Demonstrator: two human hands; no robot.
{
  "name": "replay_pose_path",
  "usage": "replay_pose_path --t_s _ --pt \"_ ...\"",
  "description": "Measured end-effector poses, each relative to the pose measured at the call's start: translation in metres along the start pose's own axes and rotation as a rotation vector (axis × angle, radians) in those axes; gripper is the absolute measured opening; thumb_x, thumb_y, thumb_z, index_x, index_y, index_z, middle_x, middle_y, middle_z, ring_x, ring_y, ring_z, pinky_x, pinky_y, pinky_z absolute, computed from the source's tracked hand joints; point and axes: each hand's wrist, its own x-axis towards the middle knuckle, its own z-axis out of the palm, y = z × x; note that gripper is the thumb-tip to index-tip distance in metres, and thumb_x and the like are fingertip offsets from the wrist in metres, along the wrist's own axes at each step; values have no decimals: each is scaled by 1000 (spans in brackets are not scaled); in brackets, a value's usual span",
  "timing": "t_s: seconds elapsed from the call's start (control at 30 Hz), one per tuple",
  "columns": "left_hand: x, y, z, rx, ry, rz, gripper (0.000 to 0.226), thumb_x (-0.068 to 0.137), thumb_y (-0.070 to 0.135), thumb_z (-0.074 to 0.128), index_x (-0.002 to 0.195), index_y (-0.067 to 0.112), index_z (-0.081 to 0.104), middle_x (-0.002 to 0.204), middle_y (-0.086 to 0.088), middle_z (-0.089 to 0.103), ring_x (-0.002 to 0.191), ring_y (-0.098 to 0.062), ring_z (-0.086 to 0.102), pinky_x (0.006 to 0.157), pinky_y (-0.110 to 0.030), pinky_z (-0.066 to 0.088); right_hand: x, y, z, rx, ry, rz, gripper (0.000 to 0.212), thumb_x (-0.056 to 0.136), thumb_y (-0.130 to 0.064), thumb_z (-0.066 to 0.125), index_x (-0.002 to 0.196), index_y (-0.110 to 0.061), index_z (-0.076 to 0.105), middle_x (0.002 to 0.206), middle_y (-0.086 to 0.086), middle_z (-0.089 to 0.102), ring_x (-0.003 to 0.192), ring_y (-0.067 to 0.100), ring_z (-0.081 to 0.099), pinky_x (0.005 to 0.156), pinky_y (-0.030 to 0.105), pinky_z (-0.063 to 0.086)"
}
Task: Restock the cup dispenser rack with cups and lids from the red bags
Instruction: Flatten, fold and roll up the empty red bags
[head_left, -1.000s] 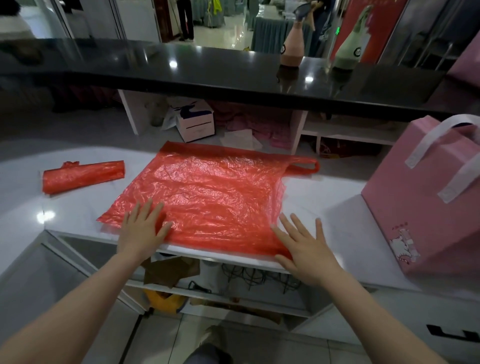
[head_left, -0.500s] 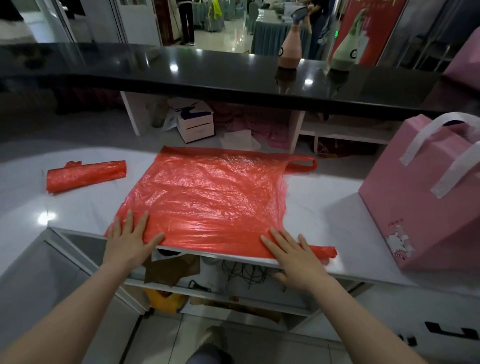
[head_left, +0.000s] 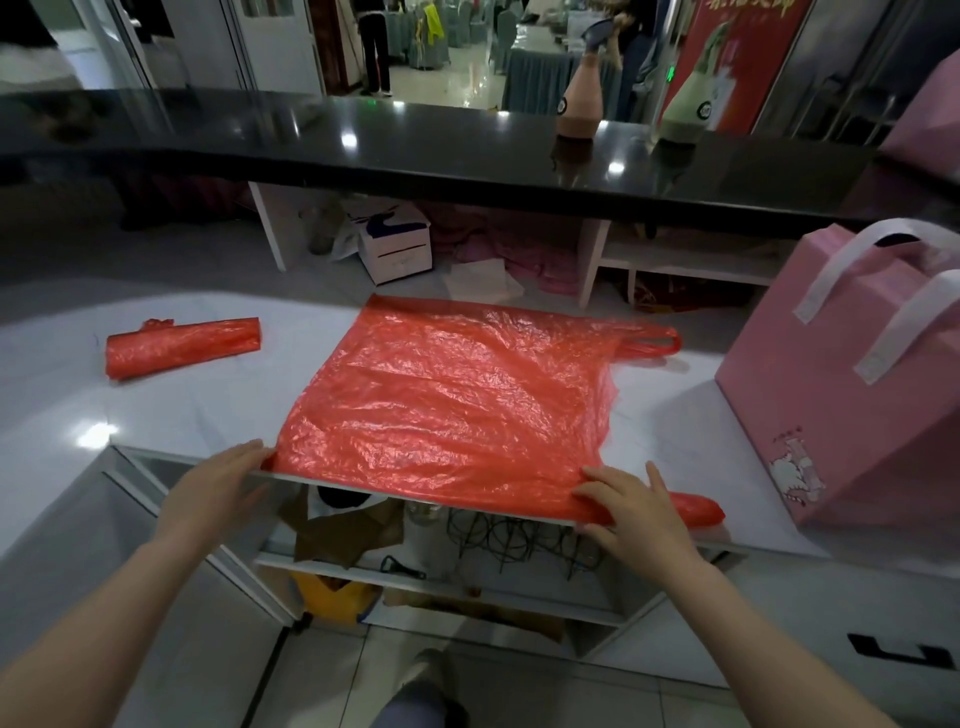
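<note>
A flat, empty red plastic bag (head_left: 457, 400) lies spread on the white counter (head_left: 182, 410), its near edge at the counter's front lip. One handle loop (head_left: 652, 344) points right at the far side; the other handle (head_left: 696, 512) sticks out past my right hand. My left hand (head_left: 215, 480) touches the bag's near-left corner with straight fingers. My right hand (head_left: 636, 506) rests flat on the near-right corner, fingers spread. A second red bag (head_left: 182, 347), rolled up, lies at the left. No cups, lids or dispenser rack are visible.
A pink gift bag (head_left: 852, 395) with white handles stands at the right. A black raised counter (head_left: 467, 156) carries two bottle-shaped figures (head_left: 579, 106). Under the counter a shelf holds a wire rack (head_left: 519, 540), cardboard and a yellow item.
Both hands have slid back over the red bag toward me, from its middle to its near corners at the counter's front edge. The bag's near handle now shows beside my right hand.
</note>
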Motion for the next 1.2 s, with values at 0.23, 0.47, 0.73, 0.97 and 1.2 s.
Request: replay_pose_path --t_s 0.23,0.47,0.73,0.97,1.2 --pt "11 12 0 54 -14 172 44 64 8 86 106 8 73 116 -14 67 98 -35 67 83 -48 55 -5 -9 -4 63 81 -28 31 86 -25 67 116 -34 67 131 -14 56 127 9 47 115 50 -4" --pt "20 10 -11 -226 31 -80 19 86 6 65 102 13 71 104 -5 70 92 -21 62 83 -38 50 9 -6 -31 10 298 170 21 92 -21 59 109 -23 70 110 -4 67 109 20 57 111 63 9" --pt "44 22 -44 -758 258 -308 7 93 14 58 99 11 60 92 -5 66 79 -12 62 74 -24 45 30 -11 -60 -36 722 273 17 87 -15 63 104 -13 65 107 11 63 110 33 52 108 60 18" --pt "66 12 -44 -835 385 -423 23 98 21 51 114 5 57 96 -8 60 84 -22 57 75 -34 47 24 -28 -33 132 408 31 58 95 -62 32 73 -19 65 64 -9 55 62 9 49 53 17 31" --pt "97 -21 -40 -1087 280 -536 17 97 29 50 111 26 59 94 -1 65 82 -20 63 72 -38 53 86 -35 -25 915 154 422 92 73 -51 76 146 -22 30 140 -2 41 124 13 38 100 34 38"
